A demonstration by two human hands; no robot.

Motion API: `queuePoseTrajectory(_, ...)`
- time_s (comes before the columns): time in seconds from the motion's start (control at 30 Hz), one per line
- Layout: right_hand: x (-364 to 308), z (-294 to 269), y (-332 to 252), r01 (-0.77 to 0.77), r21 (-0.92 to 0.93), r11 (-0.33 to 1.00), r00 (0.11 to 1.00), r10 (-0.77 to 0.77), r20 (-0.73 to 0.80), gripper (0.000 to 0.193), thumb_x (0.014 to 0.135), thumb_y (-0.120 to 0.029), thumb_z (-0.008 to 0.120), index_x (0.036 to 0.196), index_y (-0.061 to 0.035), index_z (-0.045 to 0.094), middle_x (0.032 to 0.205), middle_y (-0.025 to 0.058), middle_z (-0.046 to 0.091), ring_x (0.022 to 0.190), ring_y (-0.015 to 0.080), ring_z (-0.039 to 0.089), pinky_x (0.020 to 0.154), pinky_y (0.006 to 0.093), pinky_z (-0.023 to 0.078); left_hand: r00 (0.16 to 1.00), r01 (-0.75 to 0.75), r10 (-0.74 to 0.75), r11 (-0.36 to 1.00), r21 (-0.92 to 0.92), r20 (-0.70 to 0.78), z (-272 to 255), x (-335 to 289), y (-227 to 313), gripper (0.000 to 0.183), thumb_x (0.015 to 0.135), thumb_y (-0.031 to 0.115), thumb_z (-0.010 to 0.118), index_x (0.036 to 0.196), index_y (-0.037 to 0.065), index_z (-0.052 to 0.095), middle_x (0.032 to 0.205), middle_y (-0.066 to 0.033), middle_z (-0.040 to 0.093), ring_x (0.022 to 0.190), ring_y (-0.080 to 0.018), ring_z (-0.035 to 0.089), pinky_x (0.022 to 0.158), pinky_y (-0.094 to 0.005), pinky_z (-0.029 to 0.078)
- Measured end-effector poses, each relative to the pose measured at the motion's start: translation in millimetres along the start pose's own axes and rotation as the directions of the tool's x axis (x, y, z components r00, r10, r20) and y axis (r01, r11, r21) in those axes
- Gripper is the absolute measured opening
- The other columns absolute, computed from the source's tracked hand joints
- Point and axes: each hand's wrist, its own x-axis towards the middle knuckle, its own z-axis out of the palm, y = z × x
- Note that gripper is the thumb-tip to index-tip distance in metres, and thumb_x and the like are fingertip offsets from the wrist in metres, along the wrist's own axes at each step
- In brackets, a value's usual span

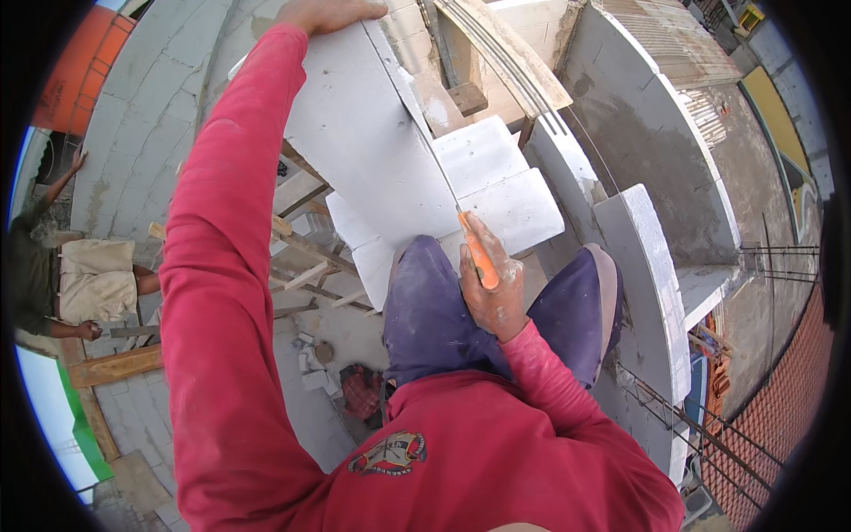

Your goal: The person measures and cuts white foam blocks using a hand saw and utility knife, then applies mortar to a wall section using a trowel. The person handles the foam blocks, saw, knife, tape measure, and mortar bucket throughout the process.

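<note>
In the head view, I am seeing the right hand [498,288] grasping an orange-handled tool [480,253], fingers wrapping around the grip. Its thin blade is showing nearly edge-on and is running away from me along the right-hand edge of the large white block [372,133]. That block is lying lengthwise in front of the person, its near end sitting just beyond the purple trousers [439,310]. The left hand [332,12] is touching the block's far end at the top rim; I am not able to tell whether it is gripping or only resting there, since the picture is cutting it off. Smaller white blocks [510,199] are lying just right of the large one, near the tool's handle. Farther right, a pale block wall [643,275] is rising beside the person's knee. Over on the left, well apart, a co-worker [93,279] in light shorts is standing near a timber beam [115,365].
</note>
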Motion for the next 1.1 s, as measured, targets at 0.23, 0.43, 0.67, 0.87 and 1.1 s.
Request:
queuePoseTrajectory(0.23, 25, 9, -4, 0.067, 0.001, 0.998, 0.997, -0.067, -0.034, 0.042, 0.100, -0.009, 0.066, 0.141, -0.0026, 0.059, 0.131, 0.0175, 0.071, 0.105, 0.0363, 0.074, 0.082, 0.0421, 0.061, 0.995, 0.032, -0.030, 0.999, -0.015, 0.092, -10, 8, -5, 0.086, 0.086, 0.066, 0.072, 0.143, 0.002, 0.063, 0.144, -0.0242, 0.063, 0.137, -0.0390, 0.056, 0.116, -0.0454, 0.041)
queuePoseTrajectory(0.43, 68, 28, -11, -0.076, 0.044, 0.996, 0.997, 0.076, -0.001, 0.043, 0.101, -0.011, 0.064, 0.142, -0.0034, 0.058, 0.128, 0.0223, 0.071, 0.107, 0.0382, 0.073, 0.087, 0.0438, 0.060, 0.955, -0.178, 0.153, 0.981, -0.080, -0.253, -8, -13, 9, 0.084, 0.086, 0.063, 0.073, 0.142, 0.001, 0.063, 0.143, -0.0241, 0.064, 0.133, -0.0400, 0.060, 0.112, -0.0467, 0.045)
queuePoseTrajectory(0.67, -4, 3, 7, 0.029, 0.038, 0.999, 0.995, -0.026, -0.094, 0.043, 0.099, -0.010, 0.065, 0.141, -0.0034, 0.060, 0.125, 0.0206, 0.073, 0.100, 0.0401, 0.073, 0.083, 0.0435, 0.060, 0.979, -0.160, 0.137, 0.975, -0.157, -0.150, -12, -1, 2, 0.080, 0.085, 0.058, 0.076, 0.138, 0.000, 0.065, 0.139, -0.0257, 0.066, 0.129, -0.0403, 0.062, 0.110, -0.0450, 0.047)
queuePoseTrajectory(0.87, 55, 25, -8, -0.052, 0.087, 0.995, 0.999, 0.051, 0.019, 0.044, 0.098, -0.005, 0.066, 0.141, -0.0029, 0.060, 0.126, 0.0193, 0.073, 0.108, 0.0377, 0.073, 0.086, 0.0402, 0.061, 0.995, -0.048, 0.052, 0.998, -0.051, 0.083, 9, 19, -18, 0.084, 0.084, 0.063, 0.074, 0.138, -0.001, 0.065, 0.140, -0.0267, 0.065, 0.131, -0.0408, 0.061, 0.112, -0.0457, 0.046)
queuePoseTrajectory(1.1, 59, 13, -4, -0.087, -0.032, 0.996, 0.994, 0.089, 0.058, 0.042, 0.100, -0.012, 0.065, 0.140, -0.0002, 0.059, 0.128, 0.0211, 0.073, 0.114, 0.0351, 0.073, 0.094, 0.0401, 0.060, 0.995, -0.051, 0.043, 0.995, -0.087, -0.089, 2, 17, -2, 0.085, 0.083, 0.064, 0.075, 0.138, -0.001, 0.066, 0.142, -0.0264, 0.064, 0.134, -0.0401, 0.059, 0.114, -0.0462, 0.044)
